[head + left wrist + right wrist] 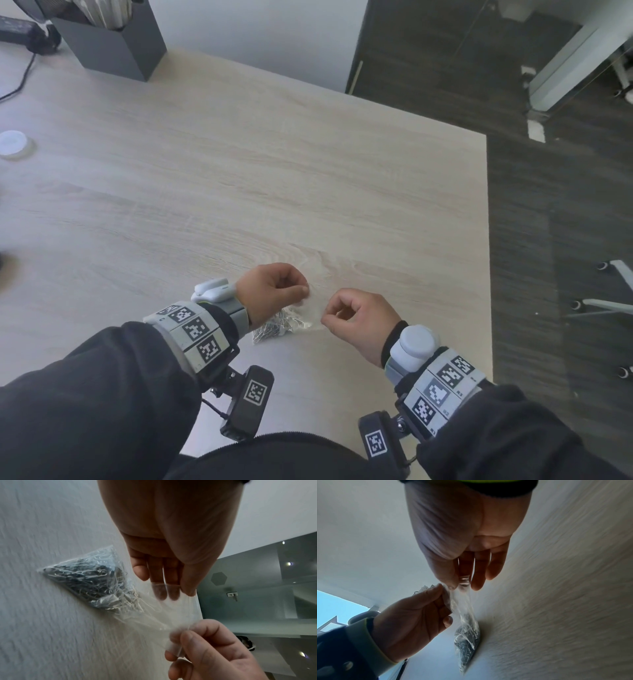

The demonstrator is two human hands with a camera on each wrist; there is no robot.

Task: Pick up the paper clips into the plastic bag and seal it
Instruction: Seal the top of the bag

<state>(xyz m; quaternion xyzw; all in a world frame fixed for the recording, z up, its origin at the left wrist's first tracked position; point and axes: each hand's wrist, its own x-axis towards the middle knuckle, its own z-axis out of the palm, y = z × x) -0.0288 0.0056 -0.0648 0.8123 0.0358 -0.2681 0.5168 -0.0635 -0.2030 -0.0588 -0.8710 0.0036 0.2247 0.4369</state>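
A small clear plastic bag [310, 310] lies on the light wood table [239, 171], near its front edge, between my two hands. Its lower end is packed with several silver paper clips [274, 329], which also show as a dense heap of paper clips [89, 580] and paper clips [466, 641] in the wrist views. My left hand [303, 294] pinches the top edge of the bag [171, 608] at one end, thumb against fingers. My right hand [323, 317] pinches the other end of that edge of the bag [462, 601]. The bag's mouth is stretched between the two pinches.
A dark grey box [113, 37] stands at the table's far left, with a black cable [20, 78] beside it. A white round disc [13, 144] lies at the left edge. The table's right edge [488, 240] drops to dark floor with chair legs [603, 301].
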